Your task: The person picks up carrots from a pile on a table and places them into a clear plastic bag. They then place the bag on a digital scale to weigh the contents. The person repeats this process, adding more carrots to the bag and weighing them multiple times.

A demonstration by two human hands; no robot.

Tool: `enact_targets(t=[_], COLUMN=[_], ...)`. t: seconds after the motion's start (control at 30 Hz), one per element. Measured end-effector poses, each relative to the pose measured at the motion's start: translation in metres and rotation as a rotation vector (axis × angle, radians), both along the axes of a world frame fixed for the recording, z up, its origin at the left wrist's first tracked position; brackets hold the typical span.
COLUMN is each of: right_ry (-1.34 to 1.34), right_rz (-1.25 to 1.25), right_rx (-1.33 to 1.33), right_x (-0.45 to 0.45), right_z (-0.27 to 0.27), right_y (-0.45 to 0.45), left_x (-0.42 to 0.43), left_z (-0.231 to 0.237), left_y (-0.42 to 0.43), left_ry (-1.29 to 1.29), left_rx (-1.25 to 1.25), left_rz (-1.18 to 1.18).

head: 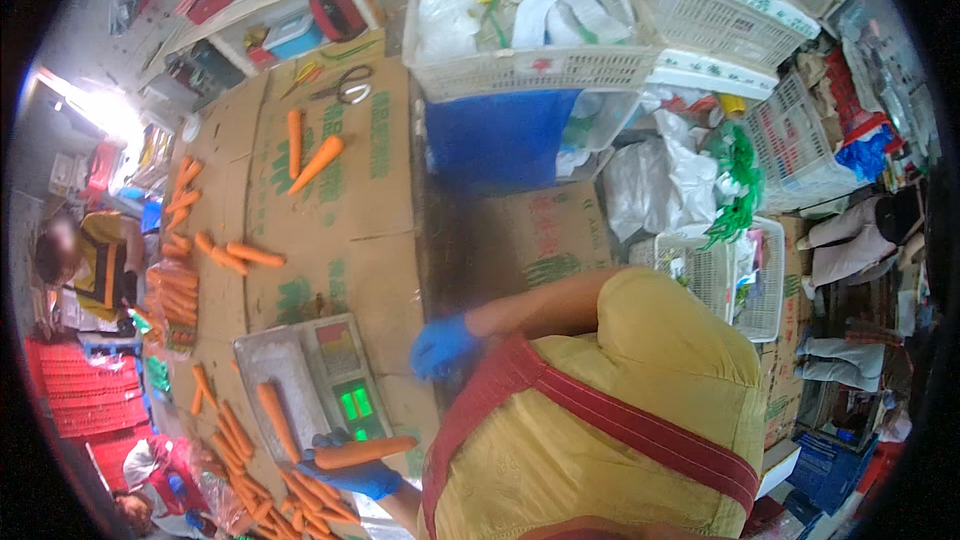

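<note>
My left hand (358, 474), in a blue glove, holds a carrot (367, 452) across the palm beside a digital scale (300, 360). Another carrot (276, 420) lies on the scale's metal pan, its lower tip close to my left fingers. The scale's green display is lit. My right hand (442, 349), also gloved in blue, is over the table's near edge to the right of the scale. Its fingers look curled and are partly hidden, so what they enclose is unclear. A pile of carrots (307, 499) lies just beyond my left hand.
Flattened cardboard (337, 202) covers the table. Scissors (352, 86), loose carrots (319, 163) and a bag of carrots (172, 300) lie on it. A white plastic crate (525, 75) stands at my right. Co-workers (101, 262) are across the table; others stand behind me.
</note>
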State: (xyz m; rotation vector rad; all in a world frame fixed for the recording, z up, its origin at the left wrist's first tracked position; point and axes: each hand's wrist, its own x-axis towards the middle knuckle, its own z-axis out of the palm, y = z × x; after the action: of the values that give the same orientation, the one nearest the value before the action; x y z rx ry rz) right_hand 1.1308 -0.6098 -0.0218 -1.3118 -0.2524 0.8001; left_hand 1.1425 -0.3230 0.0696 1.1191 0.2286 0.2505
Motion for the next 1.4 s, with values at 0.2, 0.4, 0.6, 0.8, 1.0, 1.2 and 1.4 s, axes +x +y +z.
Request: enact_targets(t=[0.2, 0.4, 0.6, 0.8, 1.0, 1.2, 1.4], right_ry=[-0.512, -0.493, -0.368, -0.654, 0.483, 0.172, 0.094], right_rz=[-0.463, -1.012, -0.637, 0.248, -0.906, -0.936, -0.697], right_rx=[-0.228, -0.533, -1.210, -1.449, -0.305, -0.517, -0.704], right_x=[0.002, 0.093, 0.205, 0.226, 0.220, 0.217, 0.219], right_z=[0.039, 0.039, -0.035, -0.090, -0.094, -0.085, -0.056], right_y=[-0.196, -0.461, -0.631, -0.648, -0.606, -0.588, -0.589], left_x=[0.005, 0.016, 0.068, 0.093, 0.112, 0.137, 0.159], left_z=[-0.022, 0.014, 0.032, 0.031, 0.029, 0.015, -0.009], left_y=[-0.032, -0.141, -0.267, -0.343, -0.397, -0.407, -0.393], left_ry=[-0.045, 0.002, 0.002, 0.015, 0.032, -0.087, -0.097], left_rx=[0.754, 0.094, 0.319, 0.422, 0.709, 1.430, 1.362], left_rz=[-0.134, 0.265, 0.183, 0.057, 0.043, -0.106, -0.252])
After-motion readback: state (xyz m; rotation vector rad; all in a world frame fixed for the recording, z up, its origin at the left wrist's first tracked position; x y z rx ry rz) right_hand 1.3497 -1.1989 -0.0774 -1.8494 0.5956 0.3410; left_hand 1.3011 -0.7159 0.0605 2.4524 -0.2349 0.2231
